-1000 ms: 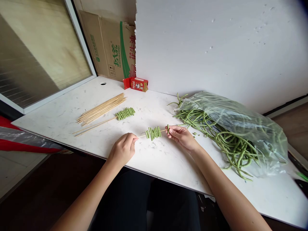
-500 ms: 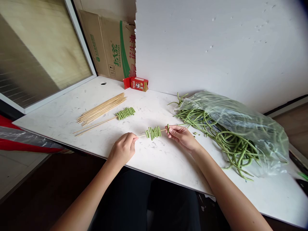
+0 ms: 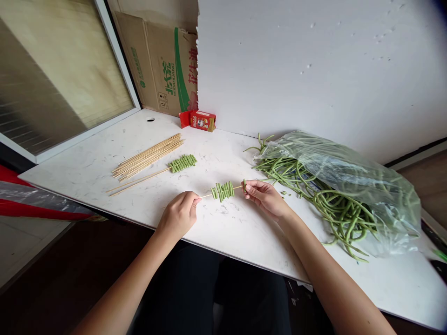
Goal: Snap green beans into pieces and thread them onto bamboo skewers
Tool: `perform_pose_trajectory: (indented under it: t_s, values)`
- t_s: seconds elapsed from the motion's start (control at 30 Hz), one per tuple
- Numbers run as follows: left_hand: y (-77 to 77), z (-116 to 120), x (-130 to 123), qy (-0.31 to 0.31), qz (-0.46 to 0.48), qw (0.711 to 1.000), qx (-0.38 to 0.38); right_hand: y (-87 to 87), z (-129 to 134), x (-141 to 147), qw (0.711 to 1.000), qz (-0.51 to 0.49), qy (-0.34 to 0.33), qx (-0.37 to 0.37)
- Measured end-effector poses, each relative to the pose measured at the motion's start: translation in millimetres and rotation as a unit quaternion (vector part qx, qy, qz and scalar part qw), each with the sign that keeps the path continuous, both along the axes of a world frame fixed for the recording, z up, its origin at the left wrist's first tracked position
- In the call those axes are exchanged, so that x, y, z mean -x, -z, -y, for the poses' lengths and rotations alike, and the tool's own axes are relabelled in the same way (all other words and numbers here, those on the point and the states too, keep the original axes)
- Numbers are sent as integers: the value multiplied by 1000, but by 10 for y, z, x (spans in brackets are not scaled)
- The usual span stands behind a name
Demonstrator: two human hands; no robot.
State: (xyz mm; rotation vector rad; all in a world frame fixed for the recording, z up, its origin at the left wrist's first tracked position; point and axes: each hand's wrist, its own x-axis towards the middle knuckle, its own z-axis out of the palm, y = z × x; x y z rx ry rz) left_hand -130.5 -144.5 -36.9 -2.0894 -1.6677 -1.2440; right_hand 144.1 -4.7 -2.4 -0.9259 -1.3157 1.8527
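Note:
My left hand is closed around the lower part of a thin wooden skewer, near the table's front edge. Several short green bean pieces sit threaded side by side on this skewer, between my two hands. My right hand pinches one more cut green bean piece at the skewer's far tip. Whether the tip has gone through that piece I cannot tell. Behind my left hand lies a finished-looking row of bean pieces on skewers, with the bare sticks pointing left.
A bundle of bare skewers lies at the left. On the right, long green beans spill from a clear plastic bag. A small red box and a cardboard carton stand at the back. Bean scraps lie by my right hand.
Almost nothing differs. Both hands keep their grips on the skewer and the bean piece; the whole view has shifted very slightly.

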Motion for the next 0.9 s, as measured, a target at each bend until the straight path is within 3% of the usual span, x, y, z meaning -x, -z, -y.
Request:
perform_pose_trajectory:
  t_s: [0.9]
  values:
    - [-15,12,-6,-3,0,1000,12,11,-1,-11,1000,9,1,-3]
